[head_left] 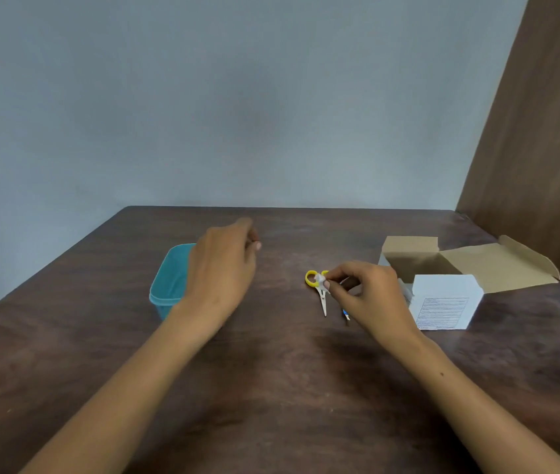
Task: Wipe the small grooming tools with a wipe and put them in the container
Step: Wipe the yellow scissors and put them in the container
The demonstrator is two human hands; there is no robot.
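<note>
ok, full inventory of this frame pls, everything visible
container: 1, teal, open, table left, partly behind the left hand
scissors: 1, yellow handles, pale blades, table centre
wipe: 1, white, small, over the scissors' handle, pinched by the right hand
small tool: 1, dark with blue, mostly hidden under the right hand; type unclear
box: 1, white cardboard, lid open, table right
table: 1, dark brown wood
left hand: 1, above the container, fingers loosely curled, holding nothing visible
right hand: 1, at the scissors
</note>
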